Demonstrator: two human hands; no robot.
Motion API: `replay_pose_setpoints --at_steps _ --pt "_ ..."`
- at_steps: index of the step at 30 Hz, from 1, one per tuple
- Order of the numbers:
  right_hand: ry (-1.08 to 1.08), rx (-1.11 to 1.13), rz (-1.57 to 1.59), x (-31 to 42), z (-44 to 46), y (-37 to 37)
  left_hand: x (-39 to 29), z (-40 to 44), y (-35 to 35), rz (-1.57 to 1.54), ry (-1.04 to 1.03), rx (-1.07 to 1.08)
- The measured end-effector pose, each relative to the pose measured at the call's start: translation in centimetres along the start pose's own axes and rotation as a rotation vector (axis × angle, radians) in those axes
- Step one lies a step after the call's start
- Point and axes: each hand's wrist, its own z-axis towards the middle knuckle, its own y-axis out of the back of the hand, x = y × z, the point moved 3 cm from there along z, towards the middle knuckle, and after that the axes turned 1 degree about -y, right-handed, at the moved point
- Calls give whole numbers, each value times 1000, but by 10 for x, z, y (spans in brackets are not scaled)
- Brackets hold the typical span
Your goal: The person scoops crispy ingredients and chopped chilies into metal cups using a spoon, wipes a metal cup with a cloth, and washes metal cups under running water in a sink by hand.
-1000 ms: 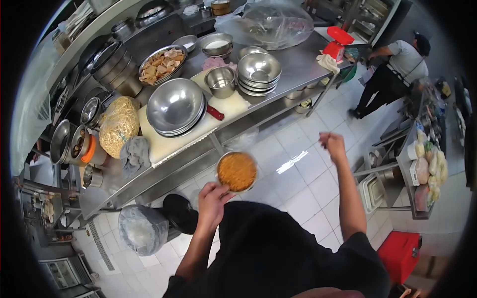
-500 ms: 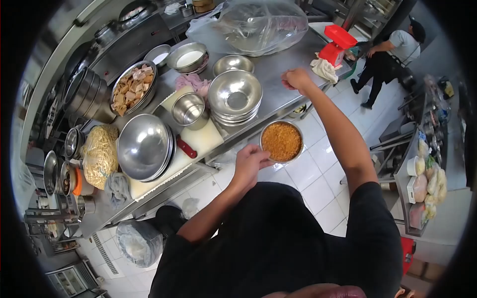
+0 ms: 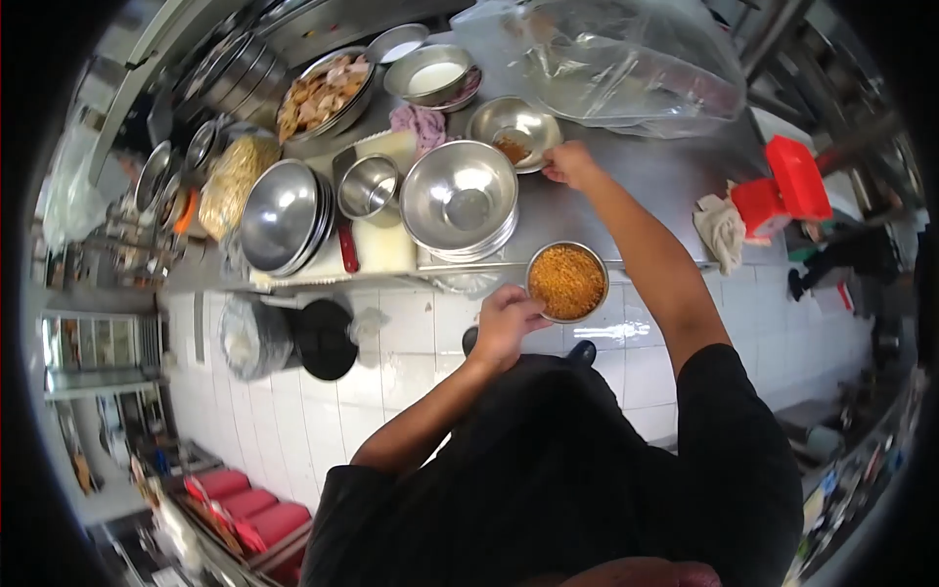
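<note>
My left hand (image 3: 511,323) grips the rim of a round metal container (image 3: 567,282) filled with orange-brown, crumbly food, held in front of the counter's edge. Farther forward, my right hand (image 3: 569,164) has its fingers closed at the right rim of a shallow metal bowl (image 3: 515,134) on the counter. A small brown heap lies inside that bowl. Left of it stands a stack of metal bowls (image 3: 460,199), with a deep metal pot (image 3: 370,186) beside the stack.
A red-handled knife (image 3: 348,247) and more stacked bowls (image 3: 281,217) lie on the left. A large plastic bag (image 3: 626,68) is at the back. A red scale (image 3: 780,196) and a cloth (image 3: 721,231) sit right. A bin (image 3: 254,338) stands below.
My right hand has reached to the shallow bowl, where a brown heap now shows. The view has turned and moved right along the counter. My left hand still holds the filled container.
</note>
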Motion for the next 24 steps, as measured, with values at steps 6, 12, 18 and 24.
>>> replay_pose_setpoints --at_steps 6,12,18,24 --pt "28 7 -13 -12 -27 63 19 -8 -25 -126 -115 -253" --pt "167 -50 -117 -7 -91 127 28 6 -43 -193 -214 -300" --pt "426 -117 -120 19 -148 153 32 24 -62 -214 -248 -266" --pt "604 -176 -109 36 -182 165 32 24 -82 -255 -275 -263"
